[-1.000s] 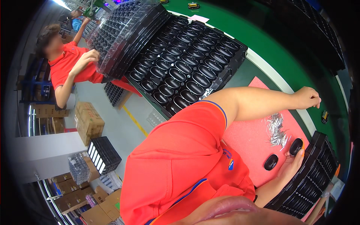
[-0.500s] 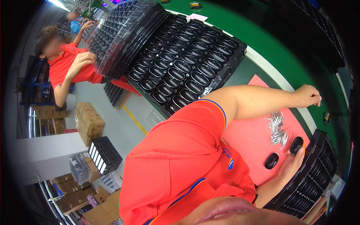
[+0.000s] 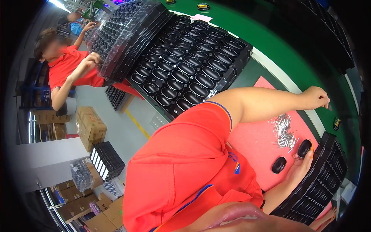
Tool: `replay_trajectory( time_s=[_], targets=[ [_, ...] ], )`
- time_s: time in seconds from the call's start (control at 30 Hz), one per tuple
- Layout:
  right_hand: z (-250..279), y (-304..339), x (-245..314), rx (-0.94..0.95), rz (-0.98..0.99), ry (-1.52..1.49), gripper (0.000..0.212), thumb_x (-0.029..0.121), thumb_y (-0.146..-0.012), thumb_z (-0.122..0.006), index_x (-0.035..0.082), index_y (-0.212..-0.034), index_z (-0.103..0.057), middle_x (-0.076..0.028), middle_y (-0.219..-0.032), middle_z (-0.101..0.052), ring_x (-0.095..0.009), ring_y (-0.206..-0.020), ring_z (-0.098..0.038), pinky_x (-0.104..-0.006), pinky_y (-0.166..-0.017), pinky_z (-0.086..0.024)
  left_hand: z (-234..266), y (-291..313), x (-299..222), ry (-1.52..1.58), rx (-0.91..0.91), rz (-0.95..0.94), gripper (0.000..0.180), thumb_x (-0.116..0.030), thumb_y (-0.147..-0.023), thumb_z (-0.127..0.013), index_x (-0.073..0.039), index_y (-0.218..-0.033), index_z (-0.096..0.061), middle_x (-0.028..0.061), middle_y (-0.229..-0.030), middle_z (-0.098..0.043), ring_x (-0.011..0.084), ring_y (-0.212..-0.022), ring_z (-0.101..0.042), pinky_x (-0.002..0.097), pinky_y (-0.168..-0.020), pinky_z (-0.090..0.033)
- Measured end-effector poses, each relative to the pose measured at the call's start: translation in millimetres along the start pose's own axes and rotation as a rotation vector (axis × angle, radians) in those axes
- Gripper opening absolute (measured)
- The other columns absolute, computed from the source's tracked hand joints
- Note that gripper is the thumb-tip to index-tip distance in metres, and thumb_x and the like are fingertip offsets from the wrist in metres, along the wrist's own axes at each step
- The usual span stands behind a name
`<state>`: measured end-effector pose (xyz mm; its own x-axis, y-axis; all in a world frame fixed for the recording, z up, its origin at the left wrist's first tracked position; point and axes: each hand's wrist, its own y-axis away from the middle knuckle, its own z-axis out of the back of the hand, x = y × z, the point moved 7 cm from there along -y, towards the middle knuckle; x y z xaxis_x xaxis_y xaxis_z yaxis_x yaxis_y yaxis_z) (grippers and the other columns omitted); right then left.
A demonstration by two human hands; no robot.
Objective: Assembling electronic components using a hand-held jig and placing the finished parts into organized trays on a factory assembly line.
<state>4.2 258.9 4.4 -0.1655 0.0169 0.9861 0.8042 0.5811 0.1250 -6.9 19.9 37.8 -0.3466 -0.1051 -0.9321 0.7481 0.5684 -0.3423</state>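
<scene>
My left hand [image 3: 315, 98] reaches over the edge of the green conveyor [image 3: 266, 31] with its fingers curled together; a tiny greyish bit shows at the fingertips, too small to name. Lower down, my right hand [image 3: 301, 164] grips a small black oval case [image 3: 304, 148], holding it tilted above the pink mat [image 3: 251, 143]. A second black oval case [image 3: 279, 165] lies on the mat beside that hand. Several thin silver pins [image 3: 284, 131] are heaped loosely on the mat between my two arms.
A large black tray [image 3: 181, 73] carries rows of black oval cases. Stacked trays [image 3: 119, 42] stand beyond it, near a person in red [image 3: 73, 67]. Another stack of black trays [image 3: 322, 181] adjoins my right forearm. A small black-and-yellow part [image 3: 337, 123] sits on the conveyor.
Both my hands stay nearly in place, the right still gripping the case. The whole view has shifted slightly. The person in red has moved a hand a little at the stacked trays.
</scene>
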Motion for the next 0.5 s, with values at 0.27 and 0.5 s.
replay_trajectory(
  time_s=[0.27,0.5],
  targets=[
    [2.4,-1.1,-3.2,0.019,0.001,0.021,0.039,0.031,-0.097,-0.049,-0.003,-0.117,-0.053,-0.003,-0.088,-0.057,-0.009,-0.069,-0.048,-0.0226,-0.064,-0.041,1.7,1.2,-3.6,0.008,-0.004,0.001,0.026,-0.02,-0.085,-0.055,-0.004,-0.069,-0.068,0.0077,-0.069,-0.059,0.0173,-0.063,-0.056,0.0325,-0.059,-0.045],
    [3.4,-1.8,-5.6,0.027,-0.019,0.018,0.044,0.031,-0.097,-0.048,-0.003,-0.123,-0.05,-0.002,-0.09,-0.057,-0.007,-0.07,-0.049,-0.0209,-0.064,-0.039,1.5,0.9,-3.0,-0.015,-0.009,-0.016,0.027,-0.021,-0.085,-0.055,-0.005,-0.068,-0.068,0.0077,-0.069,-0.059,0.0182,-0.064,-0.056,0.0331,-0.06,-0.045]
  ],
)
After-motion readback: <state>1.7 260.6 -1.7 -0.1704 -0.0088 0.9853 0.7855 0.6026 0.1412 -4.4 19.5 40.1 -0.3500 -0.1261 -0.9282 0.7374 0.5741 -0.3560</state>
